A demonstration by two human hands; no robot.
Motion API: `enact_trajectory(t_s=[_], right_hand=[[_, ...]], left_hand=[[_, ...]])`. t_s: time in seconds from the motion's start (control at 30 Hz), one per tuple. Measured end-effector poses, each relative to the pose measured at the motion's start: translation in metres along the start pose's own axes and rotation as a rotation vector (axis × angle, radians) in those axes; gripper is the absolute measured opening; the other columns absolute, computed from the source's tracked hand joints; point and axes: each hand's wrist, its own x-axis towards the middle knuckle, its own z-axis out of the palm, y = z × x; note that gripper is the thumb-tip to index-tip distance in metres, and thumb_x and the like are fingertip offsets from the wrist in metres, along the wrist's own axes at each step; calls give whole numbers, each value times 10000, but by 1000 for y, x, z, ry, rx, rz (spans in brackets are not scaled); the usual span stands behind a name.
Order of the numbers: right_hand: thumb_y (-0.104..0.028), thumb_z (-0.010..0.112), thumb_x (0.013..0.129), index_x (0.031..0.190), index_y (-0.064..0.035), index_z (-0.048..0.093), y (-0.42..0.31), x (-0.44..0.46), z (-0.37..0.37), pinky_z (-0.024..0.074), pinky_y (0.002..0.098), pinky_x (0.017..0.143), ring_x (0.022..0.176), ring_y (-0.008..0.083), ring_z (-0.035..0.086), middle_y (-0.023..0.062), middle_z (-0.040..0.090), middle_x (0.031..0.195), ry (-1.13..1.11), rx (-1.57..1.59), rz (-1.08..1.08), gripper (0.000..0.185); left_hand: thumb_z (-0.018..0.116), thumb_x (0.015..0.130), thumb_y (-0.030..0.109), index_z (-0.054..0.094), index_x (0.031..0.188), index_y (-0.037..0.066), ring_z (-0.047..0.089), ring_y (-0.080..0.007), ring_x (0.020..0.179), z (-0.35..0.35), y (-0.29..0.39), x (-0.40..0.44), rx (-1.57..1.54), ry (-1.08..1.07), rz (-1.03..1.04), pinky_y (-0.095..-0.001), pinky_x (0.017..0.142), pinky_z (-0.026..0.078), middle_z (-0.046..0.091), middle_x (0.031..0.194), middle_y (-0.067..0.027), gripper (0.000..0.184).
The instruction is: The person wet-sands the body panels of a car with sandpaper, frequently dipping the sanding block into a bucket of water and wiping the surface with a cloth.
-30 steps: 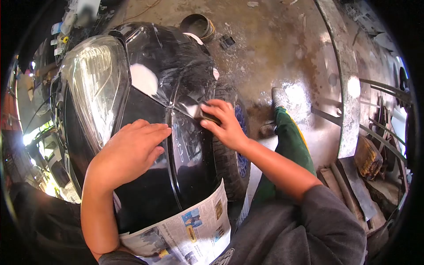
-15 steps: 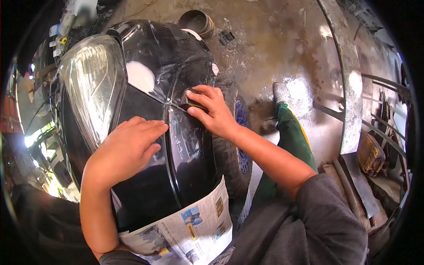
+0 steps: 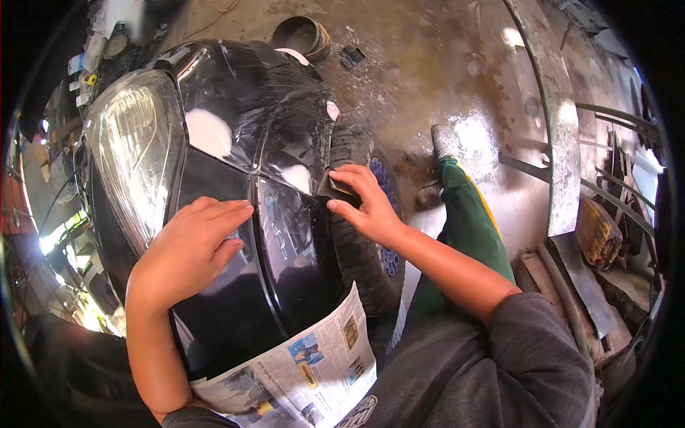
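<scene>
- Nearest the person's dark grey shirt (image 3: 464,371), a printed newspaper sheet (image 3: 303,378) with small colour pictures lies across the lower end of the glossy black car body panel (image 3: 214,324).
- The left hand (image 3: 189,246) lies over that panel, its fingers straight and pressed together, the thumb slightly apart; the fingertips reach the seam running down the panel. Whether the palm bears weight cannot be told.
- The right hand (image 3: 367,203) pinches a small dark block (image 3: 338,187) between the thumb and the fingers, which are bent and close together.
- The block is at the panel's outer edge, just beside a whitish smooth patch (image 3: 295,177) and above the black treaded tyre (image 3: 354,267) with its blue wheel (image 3: 387,260).
- Left of a larger seam-side area, a clear elongated headlight (image 3: 135,143) is set in the car; a rounded white patch (image 3: 209,133) is near it.
- Farther off, a dark round bucket (image 3: 320,46) and a small black box (image 3: 352,57) stand on the wet, stained floor (image 3: 421,71).
</scene>
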Motion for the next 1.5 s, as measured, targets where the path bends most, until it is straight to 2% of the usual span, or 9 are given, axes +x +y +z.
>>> enact_trajectory(t_s=[0.17,0.77,0.9,1.03,1.17,1.33,1.37,1.47,1.5], right_hand=[[-259,765,920,1315,-73,647,-6,28,22,414,465,1093,1256,386,509,184,558,1346,8,-58,-97,452],[-246,764,921,1330,-62,639,-3,18,25,413,457,1096,1268,401,511,192,553,1367,51,-76,-93,465],[-216,751,943,1375,-61,614,17,-11,10,386,411,1139,1327,341,502,174,526,1404,-20,-66,100,479],[-237,756,938,1357,-63,627,3,-9,15,384,434,1139,1325,355,494,178,545,1367,30,158,121,472],[-258,738,938,1314,-49,646,17,25,35,376,434,1115,1280,358,519,175,577,1326,116,30,-17,440],[-277,738,929,1292,-39,653,18,30,37,362,458,1112,1273,346,530,174,596,1298,151,89,42,442],[-235,742,947,1337,-49,632,16,13,35,389,402,1142,1322,311,525,156,583,1334,88,29,48,447],[-236,732,954,1342,-43,625,28,22,31,397,399,1133,1315,314,530,163,581,1342,86,13,-4,446],[-236,721,961,1345,-36,619,35,38,30,393,404,1139,1323,320,525,169,580,1354,102,58,78,445]], left_hand=[[721,875,69,613,1366,2,584,-370,1250,0,3,1,-2,-11,-11,-442,1104,443,632,1400,-172,506],[711,878,59,613,1363,-4,586,-381,1234,0,2,1,-10,-5,8,-446,1096,451,631,1396,-181,499],[713,878,62,614,1361,-6,586,-380,1231,0,0,0,-12,12,16,-446,1091,455,632,1394,-178,497],[713,879,62,614,1360,-7,587,-381,1221,-2,1,0,-26,3,16,-446,1087,458,634,1391,-177,496],[712,876,59,614,1360,-6,590,-382,1211,-1,2,2,-9,-5,19,-447,1081,461,637,1387,-177,497],[715,866,49,612,1360,-4,592,-384,1204,-2,4,0,-12,15,30,-449,1077,461,637,1388,-174,508],[715,864,47,611,1361,-3,591,-384,1206,-3,5,0,-15,13,30,-449,1078,461,637,1390,-173,510],[717,861,43,609,1362,-2,588,-385,1213,0,2,1,-15,4,30,-450,1080,459,634,1394,-170,515],[717,860,42,608,1363,-2,587,-385,1216,1,2,0,-12,3,29,-450,1081,458,633,1396,-169,516]])
